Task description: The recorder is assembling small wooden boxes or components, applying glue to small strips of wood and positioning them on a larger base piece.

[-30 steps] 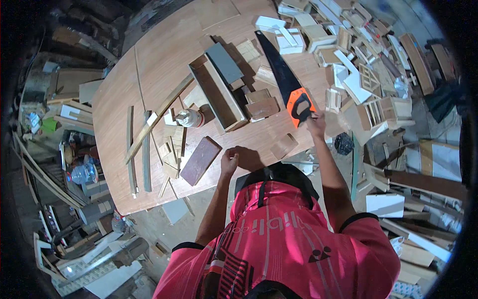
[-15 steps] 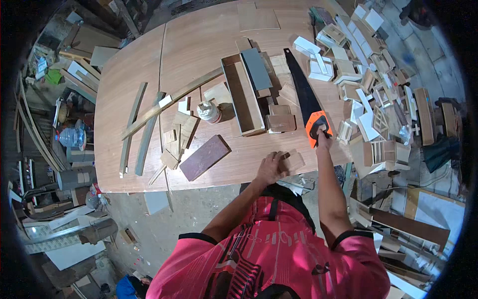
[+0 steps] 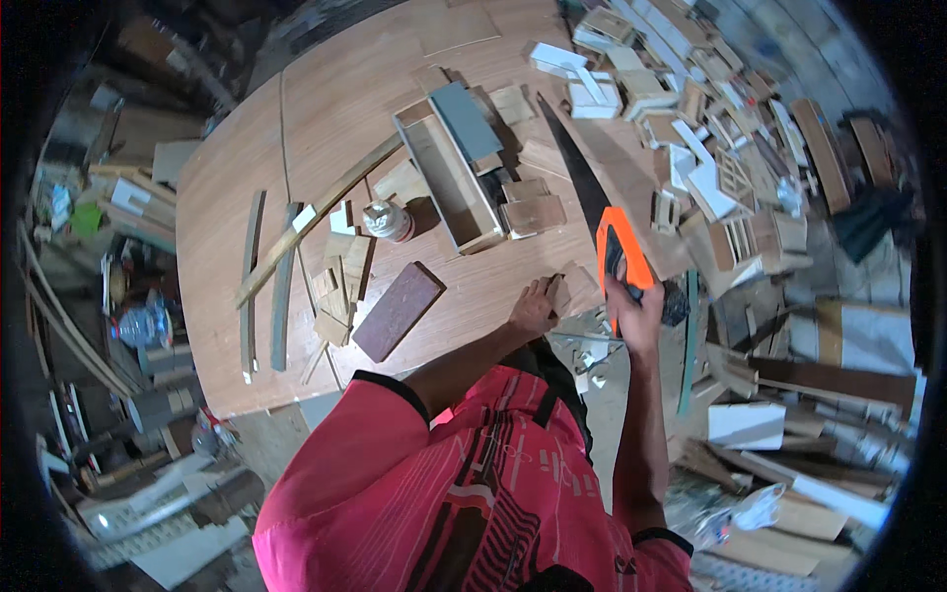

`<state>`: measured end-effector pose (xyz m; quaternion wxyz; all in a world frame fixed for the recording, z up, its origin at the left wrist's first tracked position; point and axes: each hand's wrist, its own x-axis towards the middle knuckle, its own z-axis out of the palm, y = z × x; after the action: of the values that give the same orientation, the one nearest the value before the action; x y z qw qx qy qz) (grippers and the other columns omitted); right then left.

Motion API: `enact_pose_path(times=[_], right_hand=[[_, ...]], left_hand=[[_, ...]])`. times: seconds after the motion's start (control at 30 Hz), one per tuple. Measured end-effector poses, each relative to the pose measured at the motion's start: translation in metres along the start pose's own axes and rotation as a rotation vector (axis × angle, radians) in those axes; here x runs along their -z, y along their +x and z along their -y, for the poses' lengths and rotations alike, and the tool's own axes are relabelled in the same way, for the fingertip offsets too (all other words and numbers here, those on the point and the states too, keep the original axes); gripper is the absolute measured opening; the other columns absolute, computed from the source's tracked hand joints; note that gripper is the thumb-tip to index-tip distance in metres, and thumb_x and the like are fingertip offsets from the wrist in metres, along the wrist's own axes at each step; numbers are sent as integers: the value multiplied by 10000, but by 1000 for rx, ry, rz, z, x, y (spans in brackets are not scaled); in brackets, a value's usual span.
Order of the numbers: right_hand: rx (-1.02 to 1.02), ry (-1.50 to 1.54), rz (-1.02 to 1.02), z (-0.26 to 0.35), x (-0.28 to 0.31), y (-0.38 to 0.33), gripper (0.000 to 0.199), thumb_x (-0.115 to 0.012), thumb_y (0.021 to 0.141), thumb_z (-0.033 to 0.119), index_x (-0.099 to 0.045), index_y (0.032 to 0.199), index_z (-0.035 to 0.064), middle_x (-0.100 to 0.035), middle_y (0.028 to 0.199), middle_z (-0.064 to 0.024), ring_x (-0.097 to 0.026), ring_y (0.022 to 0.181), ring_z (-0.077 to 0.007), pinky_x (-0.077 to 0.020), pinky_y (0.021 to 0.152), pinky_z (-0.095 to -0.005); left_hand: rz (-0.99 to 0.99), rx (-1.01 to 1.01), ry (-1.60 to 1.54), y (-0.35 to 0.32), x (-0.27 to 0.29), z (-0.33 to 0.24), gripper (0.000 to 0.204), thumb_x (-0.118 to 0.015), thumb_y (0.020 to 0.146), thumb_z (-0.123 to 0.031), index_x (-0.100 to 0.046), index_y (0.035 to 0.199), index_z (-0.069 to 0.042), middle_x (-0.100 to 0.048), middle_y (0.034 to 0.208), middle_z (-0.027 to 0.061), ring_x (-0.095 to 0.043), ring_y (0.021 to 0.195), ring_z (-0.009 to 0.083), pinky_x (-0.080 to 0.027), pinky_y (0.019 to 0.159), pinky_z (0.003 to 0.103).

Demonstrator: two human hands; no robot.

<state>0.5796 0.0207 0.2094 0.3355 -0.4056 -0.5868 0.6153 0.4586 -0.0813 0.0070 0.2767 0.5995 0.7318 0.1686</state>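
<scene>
My right hand (image 3: 636, 311) is wrapped around the orange handle of a hand saw (image 3: 582, 170). The dark blade points up and to the left over the table. Near the front edge of the table my left hand (image 3: 534, 304) is closed at a small wooden piece (image 3: 560, 294), pressing it down. A thin pale board (image 3: 582, 287) lies right beside that piece, between my left hand and the saw handle. Just beyond, small brown wood blocks (image 3: 534, 213) sit against a long open wooden box (image 3: 452, 183), and a grey board (image 3: 466, 120) lies along the box's side.
On the wooden table (image 3: 232, 340) are a purplish-brown block (image 3: 399, 312), a white container (image 3: 389, 221), long wood strips (image 3: 283, 326) and wood scraps (image 3: 335, 288). Many small wooden and white pieces (image 3: 715, 187) crowd the right side. Timber offcuts (image 3: 829, 385) litter the floor.
The saw has come nearer my body and tilted, its handle now by the table's front edge, close to my left hand. My left hand stays at the small wooden piece. The view has shifted.
</scene>
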Motion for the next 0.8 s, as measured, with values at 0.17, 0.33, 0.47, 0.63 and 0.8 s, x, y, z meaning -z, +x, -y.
enact_pose_path(times=[0.17,0.33,0.47,0.63,0.8], right_hand=[[-145,188,-205,21,10,-134,146,-588,831,-22,-492,837,88,-481,664,28,-469,525,-47,-355,454,-217],[-271,140,-460,39,-7,-259,160,-624,810,-12,-500,853,80,-527,681,-4,-504,524,-70,-387,456,-221],[-344,216,-689,60,-41,-320,265,-679,788,3,-476,944,72,-540,700,-48,-515,512,-98,-395,439,-236],[-363,266,-886,61,-59,-351,312,-673,800,-7,-477,1030,71,-548,697,-49,-509,507,-105,-389,432,-237],[-551,141,-918,27,-53,-298,150,-676,834,104,-554,892,40,-528,632,5,-493,508,-90,-382,436,-267]], left_hand=[[16,-118,73,16,1,15,944,-780,638,-251,-274,1393,2,-413,1297,193,-442,1181,361,-399,974,451],[116,-149,34,28,5,17,917,-763,651,-203,-259,1399,-35,-419,1303,197,-451,1186,370,-406,962,484],[156,-224,52,44,1,28,1026,-769,605,-231,-202,1437,-34,-432,1250,246,-473,1134,408,-432,939,493],[223,-480,132,77,-6,27,1103,-826,597,-264,-167,1473,-137,-325,1452,154,-375,1283,412,-376,1033,484],[416,-444,328,70,16,-40,931,-813,594,-320,-358,1382,-122,-402,1389,165,-416,1257,372,-378,1035,438]])
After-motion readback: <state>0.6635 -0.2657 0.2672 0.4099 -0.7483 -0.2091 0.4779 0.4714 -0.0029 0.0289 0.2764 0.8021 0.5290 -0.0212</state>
